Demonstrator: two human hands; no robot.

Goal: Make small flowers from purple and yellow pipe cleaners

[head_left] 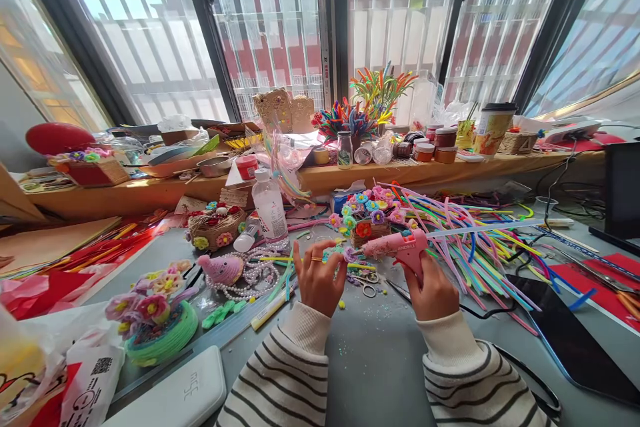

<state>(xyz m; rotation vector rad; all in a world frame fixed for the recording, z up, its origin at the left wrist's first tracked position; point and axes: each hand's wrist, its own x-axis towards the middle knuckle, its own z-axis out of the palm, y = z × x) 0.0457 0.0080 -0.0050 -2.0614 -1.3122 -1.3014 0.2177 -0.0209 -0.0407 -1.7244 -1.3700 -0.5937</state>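
My right hand (434,287) is wrapped round the handle of a pink glue gun (395,246), its nozzle pointing left. A long translucent glue stick (485,229) sticks out of the gun's back. In my left hand (320,277), thumb and forefinger pinch a small purple pipe-cleaner flower (350,254) right at the nozzle tip; the other fingers are raised. Behind the gun stands a basket of colourful pipe-cleaner flowers (367,230). A pair of small scissors (369,283) lies on the table below the flower.
Loose pipe cleaners (465,240) spread over the right side, near a black phone (575,340). At the left are a clear bottle (270,207), a bead string (265,273), a green flower basket (163,333) and a white power bank (175,393). Jars (445,145) line the sill.
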